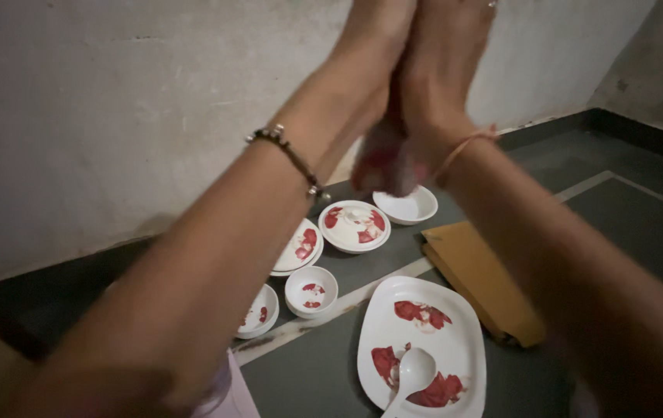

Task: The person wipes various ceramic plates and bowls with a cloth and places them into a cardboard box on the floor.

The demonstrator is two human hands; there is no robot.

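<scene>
Both of my arms are raised in front of the wall, palms pressed together. My left hand (pixel 369 54) wears a beaded bracelet at the wrist; my right hand (pixel 449 62) has a thin thread band. A blurred red-and-white piece (pixel 382 164), seemingly a small dish, sticks out below the heels of the two hands, held between them. Its exact shape is hidden by the hands and the blur. It hangs above the crockery on the floor.
On the grey floor lie a lidded bowl (pixel 355 226), a plain white bowl (pixel 407 206), a plate (pixel 300 248), two small bowls (pixel 311 290) (pixel 258 311), a rectangular platter (pixel 455 340) with a white spoon (pixel 410 373), and a tan folded sheet (pixel 482 279). The wall stands close behind.
</scene>
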